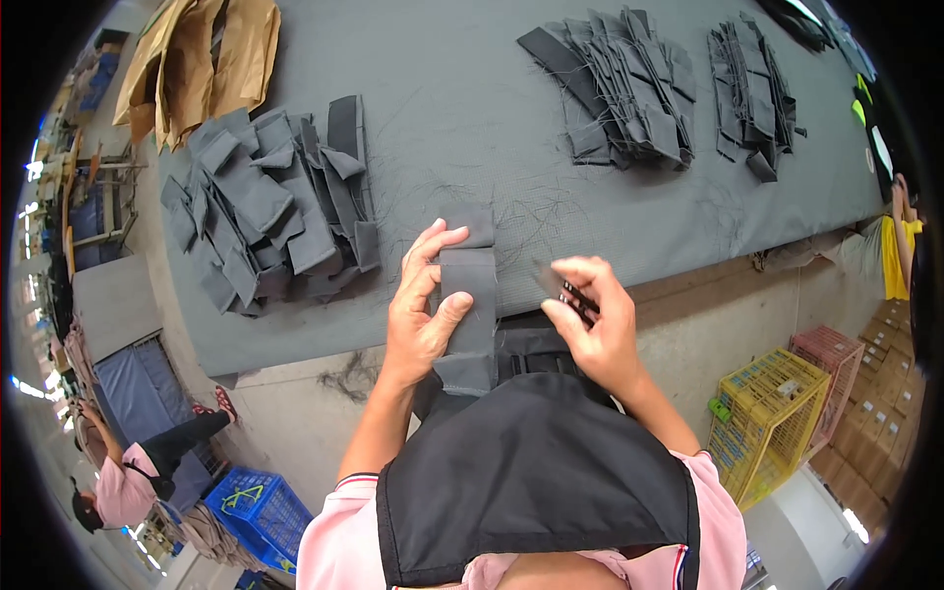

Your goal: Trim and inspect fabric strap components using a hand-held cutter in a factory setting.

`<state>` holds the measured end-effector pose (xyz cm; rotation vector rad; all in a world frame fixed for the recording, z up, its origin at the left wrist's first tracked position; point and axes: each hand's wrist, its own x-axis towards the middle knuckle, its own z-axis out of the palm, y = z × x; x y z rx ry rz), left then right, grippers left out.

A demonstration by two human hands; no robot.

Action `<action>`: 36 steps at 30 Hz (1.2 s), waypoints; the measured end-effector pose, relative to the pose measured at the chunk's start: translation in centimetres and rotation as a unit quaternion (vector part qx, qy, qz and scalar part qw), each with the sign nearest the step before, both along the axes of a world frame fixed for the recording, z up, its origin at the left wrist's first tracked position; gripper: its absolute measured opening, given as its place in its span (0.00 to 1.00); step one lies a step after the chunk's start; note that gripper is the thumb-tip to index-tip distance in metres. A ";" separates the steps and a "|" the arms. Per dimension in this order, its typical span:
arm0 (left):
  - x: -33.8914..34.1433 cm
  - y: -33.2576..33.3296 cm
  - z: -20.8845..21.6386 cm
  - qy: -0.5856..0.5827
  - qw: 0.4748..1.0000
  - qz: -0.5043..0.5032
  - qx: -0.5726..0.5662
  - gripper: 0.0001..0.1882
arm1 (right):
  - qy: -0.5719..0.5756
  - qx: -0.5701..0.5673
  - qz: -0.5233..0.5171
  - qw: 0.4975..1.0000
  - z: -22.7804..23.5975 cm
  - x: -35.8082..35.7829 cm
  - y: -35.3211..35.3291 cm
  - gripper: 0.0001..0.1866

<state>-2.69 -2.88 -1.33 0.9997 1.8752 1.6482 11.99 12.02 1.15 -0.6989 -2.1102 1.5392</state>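
My left hand [421,320] grips a narrow dark grey fabric strip [468,285] at the table's near edge, thumb on top and the other fingers along its left side. The strip's lower end hangs toward my black apron [536,472]. Just right of it, my right hand [605,329] is closed round small black thread snips [578,301]; their blurred tip points toward the strip without touching it. Left of my left hand lies a loose heap of grey fabric pieces [261,202].
The grey-covered table [423,79] carries cut threads, two more fabric stacks [629,93] at the back right and a brown paper bag [231,74] at the back left. Below stand a yellow crate [772,418] and a blue crate [261,516]. Another person [133,482] is at far left.
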 end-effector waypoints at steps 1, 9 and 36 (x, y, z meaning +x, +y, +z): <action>0.1 0.0 -0.2 0.009 1.000 -0.007 -0.003 0.17 | -0.032 0.036 0.014 0.999 0.7 0.3 -0.1 0.16; 0.5 0.5 -0.1 0.016 1.000 -0.024 0.009 0.17 | -0.016 0.106 0.044 0.993 0.7 -0.5 0.0 0.16; 0.8 0.9 1.4 0.077 0.994 -0.067 -0.026 0.15 | -0.005 0.133 0.126 0.983 1.7 -2.4 1.3 0.11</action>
